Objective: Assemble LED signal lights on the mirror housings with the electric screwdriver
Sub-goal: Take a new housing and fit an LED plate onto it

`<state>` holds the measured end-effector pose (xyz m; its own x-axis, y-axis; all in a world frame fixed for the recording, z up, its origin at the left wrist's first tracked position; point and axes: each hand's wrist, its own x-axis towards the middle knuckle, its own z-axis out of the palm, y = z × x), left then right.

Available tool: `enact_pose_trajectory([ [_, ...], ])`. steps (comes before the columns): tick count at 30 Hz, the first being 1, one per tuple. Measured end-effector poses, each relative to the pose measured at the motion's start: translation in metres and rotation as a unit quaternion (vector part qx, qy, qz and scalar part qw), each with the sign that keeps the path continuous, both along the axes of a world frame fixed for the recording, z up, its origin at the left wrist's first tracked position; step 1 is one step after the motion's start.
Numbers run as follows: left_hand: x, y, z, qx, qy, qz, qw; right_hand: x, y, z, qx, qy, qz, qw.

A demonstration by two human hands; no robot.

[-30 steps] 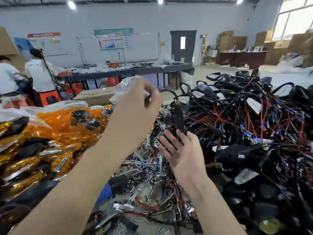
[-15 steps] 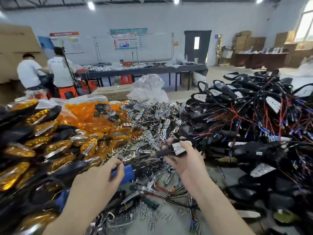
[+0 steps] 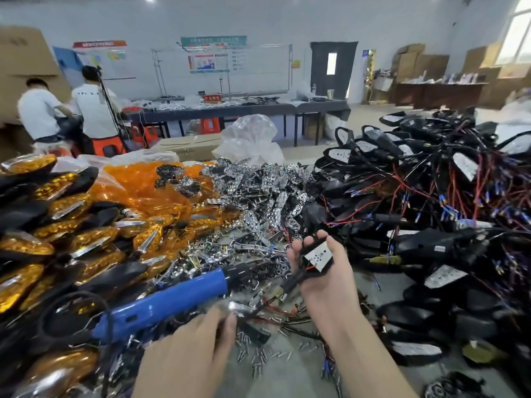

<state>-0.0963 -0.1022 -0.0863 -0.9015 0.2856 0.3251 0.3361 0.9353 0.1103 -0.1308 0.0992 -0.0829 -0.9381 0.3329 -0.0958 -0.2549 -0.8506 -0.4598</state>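
Two risks stand out, and both come from the clutter. The right hand [image 3: 324,278] lies palm up near the middle of the bench. Its fingers are curled round a small black, white-faced mirror housing [image 3: 317,258], and red and black leads trail out of the palm toward the near side. Those leads could well snag on the wired heap of housings [image 3: 431,202] at the right, or rake through the loose screws [image 3: 253,357], and tug the piece askew when it is moved. The left hand [image 3: 189,354], nearer and seen from the back, reaches to a chrome reflector [image 3: 238,307] just beside the blue electric screwdriver [image 3: 172,300]. Blur hides whether it pinches the part or merely touches it. A slack hold there would probably drop the reflector into the chrome pile [image 3: 258,191] farther off. A careless sweep might also roll the screwdriver, lying slantwise from near left, against the amber lenses [image 3: 57,225].
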Motion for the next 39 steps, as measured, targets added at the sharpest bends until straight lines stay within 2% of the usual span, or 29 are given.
enact_pose_trajectory([
  [4,-0.008,0.020,-0.012,0.079,-0.039,-0.043,0.995,-0.008,-0.010,-0.004,0.065,-0.028,-0.026,0.997],
  [7,-0.014,0.040,-0.022,0.086,-0.046,-0.068,0.993,-0.013,-0.014,-0.007,0.122,-0.039,-0.069,0.989],
  [14,-0.024,0.039,-0.031,-0.027,-0.027,-0.100,0.994,-0.018,0.000,-0.006,0.148,-0.047,-0.142,0.978],
  [18,-0.025,0.027,-0.028,-0.058,0.008,-0.077,0.995,-0.022,0.015,-0.002,0.117,-0.054,-0.184,0.974],
  [21,-0.024,0.017,-0.016,-0.010,0.007,-0.078,0.997,-0.023,0.025,-0.001,0.110,-0.056,-0.206,0.971],
  [24,-0.022,0.010,-0.012,-0.031,-0.003,-0.068,0.997,-0.023,0.028,-0.001,0.114,-0.060,-0.208,0.970],
  [26,-0.022,0.008,-0.010,0.002,-0.014,-0.104,0.994,-0.023,0.027,-0.001,0.115,-0.061,-0.209,0.969],
  [28,-0.020,0.006,-0.013,-0.015,-0.017,-0.115,0.993,-0.023,0.025,-0.001,0.110,-0.059,-0.209,0.970],
  [30,-0.020,0.008,-0.019,0.027,0.032,-0.098,0.994,-0.022,0.020,-0.002,0.100,-0.057,-0.201,0.973],
  [34,-0.015,0.028,-0.017,0.093,0.031,-0.100,0.990,-0.021,-0.001,-0.006,0.101,-0.070,-0.174,0.977],
  [36,-0.015,0.035,-0.010,0.132,-0.014,-0.124,0.983,-0.022,-0.014,-0.008,0.107,-0.064,-0.154,0.980],
  [39,-0.017,0.038,-0.018,0.149,0.008,-0.141,0.979,-0.021,-0.024,-0.010,0.127,-0.050,-0.131,0.982],
])
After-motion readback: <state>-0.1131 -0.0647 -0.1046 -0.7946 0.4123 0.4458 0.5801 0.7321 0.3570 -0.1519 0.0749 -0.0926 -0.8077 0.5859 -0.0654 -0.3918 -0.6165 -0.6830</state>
